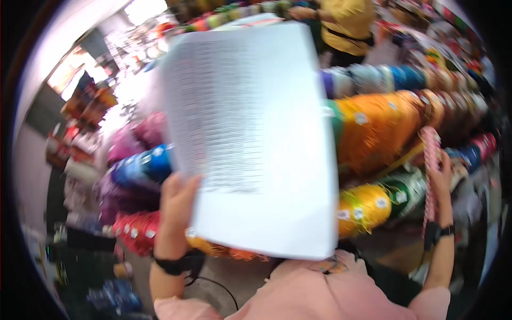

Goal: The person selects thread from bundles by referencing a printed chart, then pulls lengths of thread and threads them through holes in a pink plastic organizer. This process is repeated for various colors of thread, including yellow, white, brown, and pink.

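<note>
My left hand [177,205] is closed on the left edge of a white printed sheet of paper [296,144], its thumb lying over the front. The sheet is raised upright in front of my chest and covers much of the middle; its lines of print are smeared. Off to the right, my right hand [440,173] grips a pink-and-white braided strip [431,143]. The strip hangs down along my forearm, and its upper end sticks up above the fingers. Orange yarn spools [378,120] and a yellow spool [365,208] lie between the sheet and that hand.
Rows of coloured yarn spools run across behind the sheet, among them blue ones [408,78] and red ones [136,232]. A co-worker in a yellow top [349,24] stands beyond the rows. A black cable [226,290] trails near my left elbow.
</note>
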Demonstrator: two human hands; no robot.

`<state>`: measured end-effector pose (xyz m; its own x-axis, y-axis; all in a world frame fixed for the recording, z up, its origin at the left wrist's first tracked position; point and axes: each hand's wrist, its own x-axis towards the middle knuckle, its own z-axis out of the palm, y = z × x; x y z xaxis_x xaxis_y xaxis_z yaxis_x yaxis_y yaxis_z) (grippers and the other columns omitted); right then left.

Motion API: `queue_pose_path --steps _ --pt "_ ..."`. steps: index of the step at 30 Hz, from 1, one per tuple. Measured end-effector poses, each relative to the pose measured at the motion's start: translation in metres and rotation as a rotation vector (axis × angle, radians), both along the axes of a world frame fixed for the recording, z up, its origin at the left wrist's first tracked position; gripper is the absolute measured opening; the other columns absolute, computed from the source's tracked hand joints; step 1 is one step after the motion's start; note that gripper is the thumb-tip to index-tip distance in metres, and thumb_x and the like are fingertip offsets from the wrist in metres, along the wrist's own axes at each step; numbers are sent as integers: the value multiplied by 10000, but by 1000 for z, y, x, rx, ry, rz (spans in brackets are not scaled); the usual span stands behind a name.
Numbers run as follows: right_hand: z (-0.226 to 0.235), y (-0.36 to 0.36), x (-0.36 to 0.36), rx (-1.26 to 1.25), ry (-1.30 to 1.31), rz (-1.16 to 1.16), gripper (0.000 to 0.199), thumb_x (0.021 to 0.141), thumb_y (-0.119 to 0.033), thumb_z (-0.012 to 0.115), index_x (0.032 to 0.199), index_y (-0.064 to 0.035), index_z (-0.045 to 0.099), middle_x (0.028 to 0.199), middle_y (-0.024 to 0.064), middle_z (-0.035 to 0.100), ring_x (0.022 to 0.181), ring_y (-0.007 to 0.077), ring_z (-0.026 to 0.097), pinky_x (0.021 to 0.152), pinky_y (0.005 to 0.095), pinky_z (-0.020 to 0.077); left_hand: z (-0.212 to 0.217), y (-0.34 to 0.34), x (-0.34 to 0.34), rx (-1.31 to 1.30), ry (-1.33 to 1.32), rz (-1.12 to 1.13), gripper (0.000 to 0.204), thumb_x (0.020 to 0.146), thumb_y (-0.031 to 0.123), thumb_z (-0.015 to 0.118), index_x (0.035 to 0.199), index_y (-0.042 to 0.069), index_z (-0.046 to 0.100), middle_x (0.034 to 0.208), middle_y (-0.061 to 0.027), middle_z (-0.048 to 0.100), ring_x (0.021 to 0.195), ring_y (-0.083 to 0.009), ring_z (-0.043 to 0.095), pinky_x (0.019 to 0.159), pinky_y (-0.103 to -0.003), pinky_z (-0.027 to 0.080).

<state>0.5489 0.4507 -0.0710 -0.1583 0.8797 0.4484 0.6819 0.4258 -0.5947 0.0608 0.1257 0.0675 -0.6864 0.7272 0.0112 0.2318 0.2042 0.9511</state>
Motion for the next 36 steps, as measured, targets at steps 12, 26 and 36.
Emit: queue_pose_path --steps 12,26,36 --pt "13 4 12 -287 491 241 497 689 -10 516 1156 9 346 1086 77 449 1003 152 435 869 259 327 -21 64 54 355 -386 -262 200 824 84 473 976 -40 505 909 -95 574 784 -105 547 697 -220 443" --pt "58 32 31 -776 848 489 233 790 -80 474 996 27 473 858 53 572 728 77 542 647 188 431 -11 178 163 346 -311 -244 177 830 63 455 965 -34 513 914 -86 571 782 -92 539 689 -214 438" --pt "92 59 43 -760 1123 507 309 768 -106 509 1033 13 405 858 83 556 712 119 561 632 216 466 -21 218 209 297 -268 -224 181 826 90 476 959 -29 510 896 -71 570 763 -77 528 669 -205 433"
